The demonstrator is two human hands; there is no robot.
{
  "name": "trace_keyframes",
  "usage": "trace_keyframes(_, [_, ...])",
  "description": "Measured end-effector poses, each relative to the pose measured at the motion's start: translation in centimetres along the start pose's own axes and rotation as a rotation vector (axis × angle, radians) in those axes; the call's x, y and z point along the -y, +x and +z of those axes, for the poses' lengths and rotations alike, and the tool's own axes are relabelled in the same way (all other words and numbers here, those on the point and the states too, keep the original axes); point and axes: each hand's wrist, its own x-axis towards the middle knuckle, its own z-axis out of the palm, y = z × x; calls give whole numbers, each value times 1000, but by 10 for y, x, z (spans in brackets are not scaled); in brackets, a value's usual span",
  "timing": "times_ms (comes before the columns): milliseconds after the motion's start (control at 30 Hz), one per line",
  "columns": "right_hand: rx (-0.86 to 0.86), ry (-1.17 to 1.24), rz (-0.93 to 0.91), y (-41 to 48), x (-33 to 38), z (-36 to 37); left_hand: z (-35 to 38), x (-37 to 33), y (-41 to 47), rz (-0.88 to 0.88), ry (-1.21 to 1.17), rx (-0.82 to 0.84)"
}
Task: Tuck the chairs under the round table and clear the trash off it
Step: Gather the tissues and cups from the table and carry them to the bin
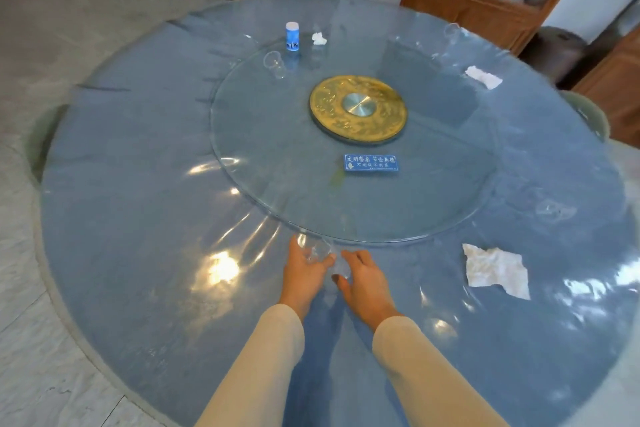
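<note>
Head view: both hands meet at the near edge of the glass turntable (pixel 277 156) on the round worktop (pixel 138 218). Left hand (pixel 304 267) grip is curled around a clear cup (pixel 320 251). Right hand (pixel 363 279) fingers touch a second clear cup (pixel 341 269); whether they clasp it, cannot tell. Napkin (pixel 495 270) lies near right. Bottle (pixel 292 36) and cup (pixel 274 64) stand far left.
</note>
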Motion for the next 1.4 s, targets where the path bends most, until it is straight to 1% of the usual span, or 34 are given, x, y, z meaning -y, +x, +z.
trace_keyframes(100, [-45,73,98,-7,-31,-25,43,4,-4,25,33,60])
trace_keyframes(233, [-51,20,179,-11,-79,-53,96,18,-11,103,153,129])
trace_keyframes(367, [-17,10,227,-9,-126,-72,143,30,-25,133,191,174])
trace_keyframes(467, [28,-11,223,-8,-152,-77,166,41,-31,125,224,154])
trace_keyframes(667, [74,63,167,-4,-176,-81,183,57,-32,133,313,85])
trace_keyframes(733, [98,98,158,-3,-178,-83,182,54,-36,90,308,87])
trace_keyframes(800, [122,101,129,-3,-184,-85,177,43,-41,54,378,130])
trace_keyframes(867, [144,54,86,-3,-195,-92,171,24,-45,55,492,156])
trace_keyframes(933, [156,-4,57,-3,-208,-107,170,1,-43,72,582,123])
trace_keyframes(1000, [121,-41,64,-2,-222,-130,181,-22,-31,118,627,44])
trace_keyframes(1067, [59,-88,91,2,-241,-159,211,-44,-17,218,715,-10])
trace_keyframes(1100, [25,-116,94,6,-252,-174,232,-50,-8,250,758,-2])
trace_keyframes(1167, [-45,-174,86,15,-279,-206,279,-59,7,261,833,85])
trace_keyframes(1233, [-111,-237,110,24,-309,-238,332,-60,18,249,869,208])
trace_keyframes(1300, [-168,-290,153,32,-343,-266,385,-57,27,217,798,300])
trace_keyframes(1400, [-244,-337,197,46,-394,-300,460,-46,41,122,645,330])
